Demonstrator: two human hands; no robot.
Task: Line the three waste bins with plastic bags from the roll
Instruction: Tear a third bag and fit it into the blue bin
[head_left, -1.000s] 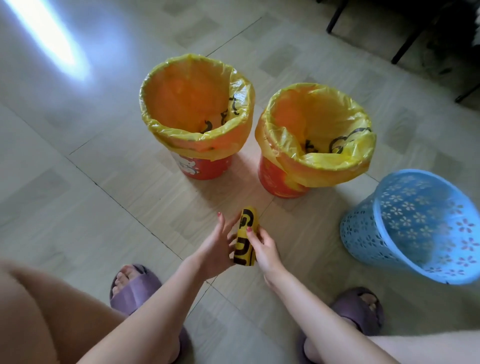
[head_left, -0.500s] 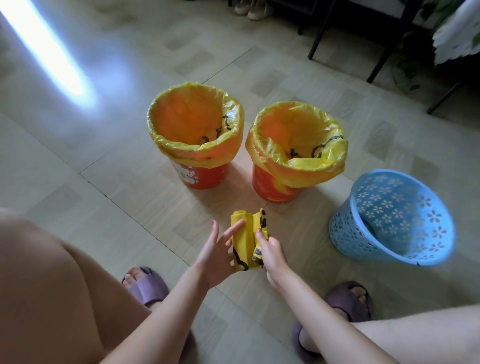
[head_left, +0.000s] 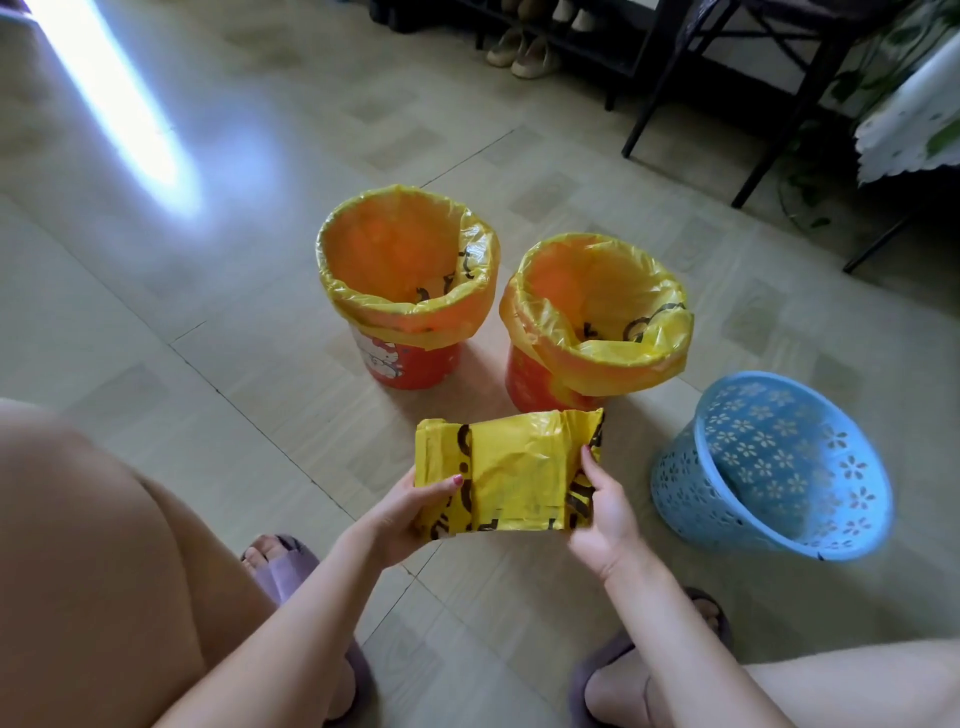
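Observation:
Two red bins stand side by side on the floor, the left bin (head_left: 410, 364) and the middle bin (head_left: 530, 379), each lined with a yellow bag folded over its rim. A blue perforated bin (head_left: 691, 483) stands to the right with no bag in it. In front of them I hold a yellow plastic bag with black print (head_left: 509, 470), unrolled flat between my hands. My left hand (head_left: 410, 512) grips its left end, thumb on top. My right hand (head_left: 605, 506) pinches its right end.
My feet in purple slippers (head_left: 288, 564) rest on the tiled floor below my hands. Black furniture legs (head_left: 647, 104), shoes (head_left: 524, 52) and a plant with a patterned cloth (head_left: 914, 114) line the far right. A bright light streak (head_left: 109, 98) crosses the floor at the upper left.
The rolled yellow plastic has been unrolled sideways into a flat bag between my hands. The hands moved apart, and the view lifted and pulled back from the bins.

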